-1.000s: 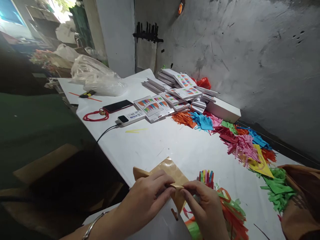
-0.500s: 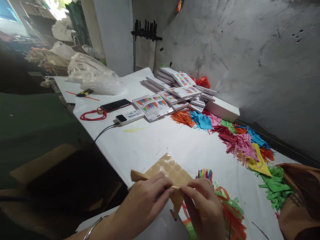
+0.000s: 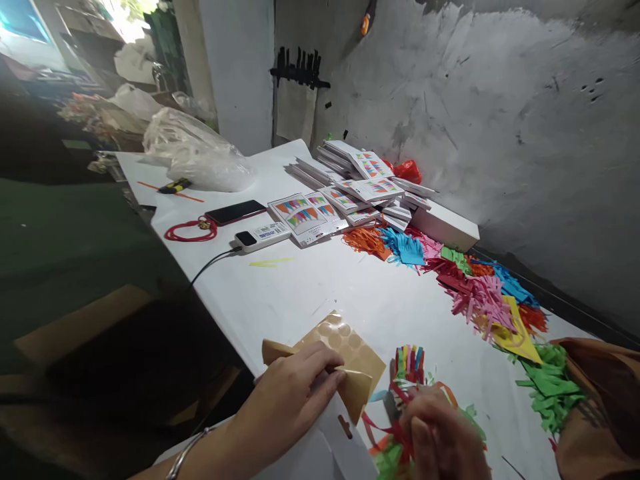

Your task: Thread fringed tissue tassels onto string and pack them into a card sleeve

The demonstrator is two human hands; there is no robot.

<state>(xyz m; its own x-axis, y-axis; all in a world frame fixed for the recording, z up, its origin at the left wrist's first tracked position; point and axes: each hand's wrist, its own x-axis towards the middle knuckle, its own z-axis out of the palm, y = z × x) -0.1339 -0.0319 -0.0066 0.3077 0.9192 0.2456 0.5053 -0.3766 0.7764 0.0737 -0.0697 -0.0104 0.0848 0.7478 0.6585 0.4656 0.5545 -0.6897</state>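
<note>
From the head camera we see our left hand (image 3: pixel 295 390) low in the picture. Its thumb and fingers pinch the near edge of a tan sticker sheet (image 3: pixel 353 347), so this hand is grasping the sheet. The sheet has rows of round dots. It lies at the near edge of the white table (image 3: pixel 310 293) and bends up a little under the fingers.

Our right hand (image 3: pixel 443 440) is just beside it, to the right. It is blurry, and we cannot tell if it holds anything. It sits over a bunch of coloured paper strips (image 3: pixel 410 363), and the ends of the strips stand up next to the sheet. A white card (image 3: pixel 323 457) with a slot lies under the sheet's corner.

Farther back lie a black phone (image 3: pixel 235 212), a white power bank (image 3: pixel 263 235) with a cable, a red cord (image 3: pixel 190 231) and packs of flag pictures (image 3: pixel 350 193). Heaps of cut paper fringe (image 3: pixel 480 293) run along the wall side.
</note>
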